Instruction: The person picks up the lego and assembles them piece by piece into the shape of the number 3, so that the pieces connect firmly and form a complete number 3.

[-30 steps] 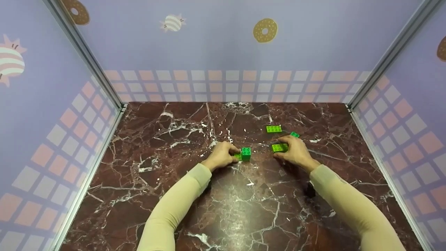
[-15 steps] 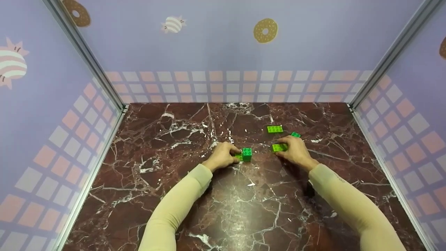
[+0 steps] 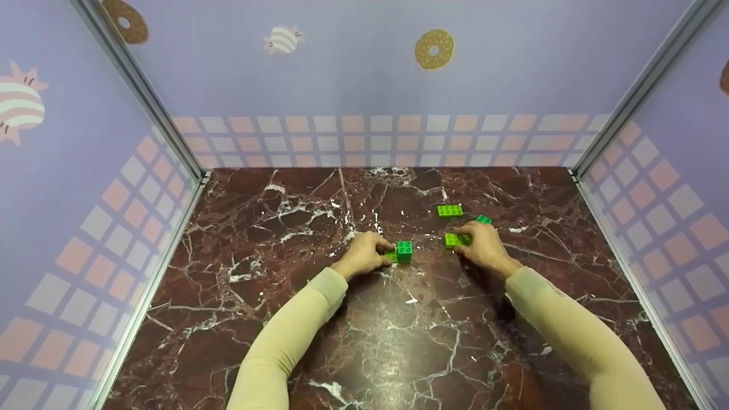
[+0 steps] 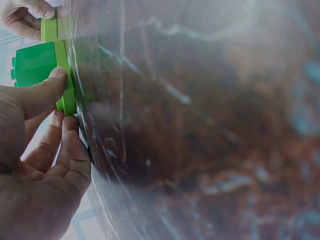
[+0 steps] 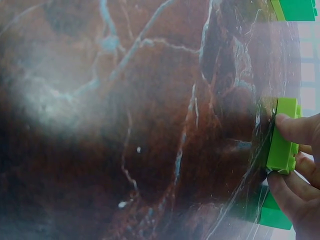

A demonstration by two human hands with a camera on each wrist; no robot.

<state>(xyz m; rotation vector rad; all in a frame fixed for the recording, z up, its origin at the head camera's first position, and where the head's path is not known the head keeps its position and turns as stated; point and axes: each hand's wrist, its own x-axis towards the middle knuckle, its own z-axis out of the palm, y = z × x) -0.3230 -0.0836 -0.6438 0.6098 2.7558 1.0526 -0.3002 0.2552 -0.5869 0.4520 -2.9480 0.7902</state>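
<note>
panelling (image 3: 74, 142) in lilac, with pink and white squares low down, bounds the left of what i see from my distant seat. next comes a pale sleeve (image 3: 296, 333), reaching up to the left hand (image 3: 363, 253) on a dark red, white-veined tabletop (image 3: 273, 353). i see that hand's thumb and fingers pinching a flat light green base brick (image 4: 70, 97), most of which they hide from my head camera. a darker green block (image 3: 404, 251), studs up, sits on the right part of that base, just beside the fingertips.

further right, across a strip of bare tabletop, i find a far light green brick (image 3: 450, 210) lying flat, studs up, toward the back wall. nearer to me, the right hand (image 3: 481, 245) is clamped by thumb and fingers on a near light green brick (image 3: 455, 240). its studs face up and its left end juts clear of the grip; i cannot tell whether it rests on the surface. just beyond the knuckles, a small dark green brick (image 3: 484, 219) is partly hidden from me. rightmost, the other sleeve (image 3: 569, 330) slants down, beside another patterned panel (image 3: 678, 188).
</note>
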